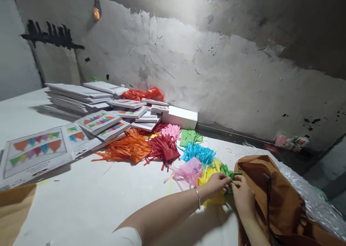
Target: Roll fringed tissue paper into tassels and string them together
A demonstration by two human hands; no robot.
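Observation:
My left hand, with a bangle on the wrist, pinches a dark green fringed paper tassel at the right end of a row of coloured tassels. Close against it, my right hand grips the same green paper, with fingers closed. Part of the tassel is hidden behind the fingers. Under and beside my left hand lies a yellow tassel. Farther left are a pale pink tassel and a blue tassel.
Orange and dark red tassels lie mid-table, near a light green one. Printed bunting cards, stacked white packs, a red plastic bag and a white box stand behind. Brown cloth lies right.

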